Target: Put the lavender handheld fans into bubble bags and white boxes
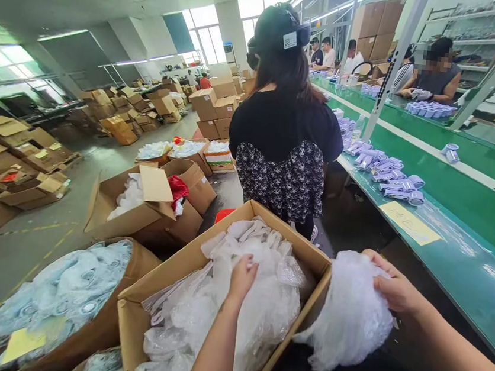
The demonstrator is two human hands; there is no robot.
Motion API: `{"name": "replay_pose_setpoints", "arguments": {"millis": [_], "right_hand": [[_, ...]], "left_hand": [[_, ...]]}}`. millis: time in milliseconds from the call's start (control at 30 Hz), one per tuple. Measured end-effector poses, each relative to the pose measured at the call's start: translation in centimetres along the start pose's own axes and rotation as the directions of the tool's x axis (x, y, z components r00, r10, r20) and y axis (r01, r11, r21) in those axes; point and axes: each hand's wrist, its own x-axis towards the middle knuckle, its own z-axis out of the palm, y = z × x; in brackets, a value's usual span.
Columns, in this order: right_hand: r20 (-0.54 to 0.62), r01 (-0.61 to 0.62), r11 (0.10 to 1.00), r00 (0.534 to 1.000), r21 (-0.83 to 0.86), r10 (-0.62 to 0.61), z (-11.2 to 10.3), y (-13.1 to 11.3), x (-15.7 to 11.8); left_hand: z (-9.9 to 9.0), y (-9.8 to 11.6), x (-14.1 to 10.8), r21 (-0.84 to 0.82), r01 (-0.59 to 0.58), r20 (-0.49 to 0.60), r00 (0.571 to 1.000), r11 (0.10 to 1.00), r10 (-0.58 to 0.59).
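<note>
My right hand [392, 283] grips a bunch of white translucent plastic bags [352, 310], which hangs down beside the right edge of an open cardboard box [302, 329]. Inside that box lies a heap of clear and white bubble bags [189, 304]. My left hand [244, 274] is over the middle of the heap, its fingers curled together at the bags; whether a bag is between them is too unclear to tell.
A person [283, 106] in a black top stands just beyond the box. At the right, a green workbench [468, 246] holds purple-white parts [387, 171] and a yellow paper. Boxes of bagged items [71, 278] stand at the left. Several people sit farther back.
</note>
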Motion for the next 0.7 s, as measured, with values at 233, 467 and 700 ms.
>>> {"name": "replay_pose_setpoints", "arguments": {"millis": [233, 467, 700], "right_hand": [[0.15, -0.051, 0.978, 0.985, -0.2, 0.082, 1.1, 0.3, 0.5], [0.567, -0.116, 0.901, 0.742, -0.418, 0.359, 2.8, 0.3, 1.9], [0.739, 0.499, 0.626, 0.646, -0.599, 0.192, 7.4, -1.4, 4.9]], "left_hand": [[0.7, -2.4, 2.9, 0.167, -0.04, -0.212, 0.974, 0.985, 0.075], [-3.2, 2.2, -1.8, -0.361, -0.266, -0.115, 0.964, 0.894, 0.241], [-4.4, 6.7, -5.3, -0.572, -0.272, 0.167, 0.885, 0.774, 0.434]]}}
